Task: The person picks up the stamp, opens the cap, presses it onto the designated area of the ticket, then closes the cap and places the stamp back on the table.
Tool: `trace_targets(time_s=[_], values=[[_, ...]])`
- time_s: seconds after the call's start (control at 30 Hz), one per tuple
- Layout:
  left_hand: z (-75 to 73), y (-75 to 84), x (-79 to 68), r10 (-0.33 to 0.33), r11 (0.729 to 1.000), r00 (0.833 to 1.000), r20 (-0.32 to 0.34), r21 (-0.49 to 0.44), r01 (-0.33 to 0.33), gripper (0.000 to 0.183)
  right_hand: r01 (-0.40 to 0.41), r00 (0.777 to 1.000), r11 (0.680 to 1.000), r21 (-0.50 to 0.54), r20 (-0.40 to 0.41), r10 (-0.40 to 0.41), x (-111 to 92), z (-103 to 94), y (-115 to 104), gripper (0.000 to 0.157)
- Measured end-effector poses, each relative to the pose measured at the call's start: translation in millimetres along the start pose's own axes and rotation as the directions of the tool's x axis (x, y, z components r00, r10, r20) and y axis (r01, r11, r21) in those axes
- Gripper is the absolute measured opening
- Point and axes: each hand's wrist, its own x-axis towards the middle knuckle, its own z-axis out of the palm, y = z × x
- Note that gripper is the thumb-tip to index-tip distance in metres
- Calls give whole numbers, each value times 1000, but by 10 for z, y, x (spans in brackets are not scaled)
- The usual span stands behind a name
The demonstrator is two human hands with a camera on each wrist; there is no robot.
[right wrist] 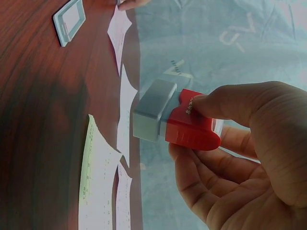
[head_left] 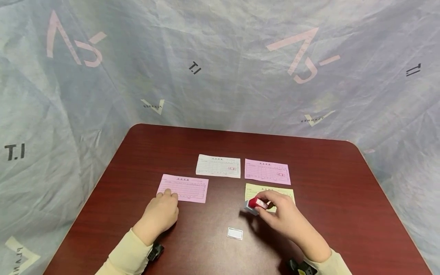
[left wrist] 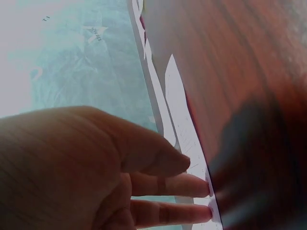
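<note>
My right hand pinches a self-inking stamp with a red handle and a grey base between thumb and fingers, held above the table by the lower left part of the yellow slip. My left hand rests its fingertips on the lower edge of the left pink slip; the left wrist view shows the fingers fairly straight, pressing the paper. Between the hands, nearer the front, lies a small rectangular stamp cap, grey-rimmed with a pale inside. Part of the yellow slip is hidden behind the right hand.
Farther back lie a white slip and a second pink slip, each bearing a small red stamped mark at right. All sit on a dark red-brown table. A grey printed cloth hangs behind and beside it.
</note>
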Motion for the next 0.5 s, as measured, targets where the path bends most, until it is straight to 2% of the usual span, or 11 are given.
trace_targets(time_s=[0.2, 0.5], values=[[-40, 59, -30, 20, 1000, 1000, -6, -5, -20, 16, -9, 1000, 1000, 3, -1, 9, -5, 3, 9, 22], [11, 104, -72, 41, 999, 998, -53, 6, -41, 16, 2, 1000, 1000, -20, -4, -2, 1, 15, 1, 22]])
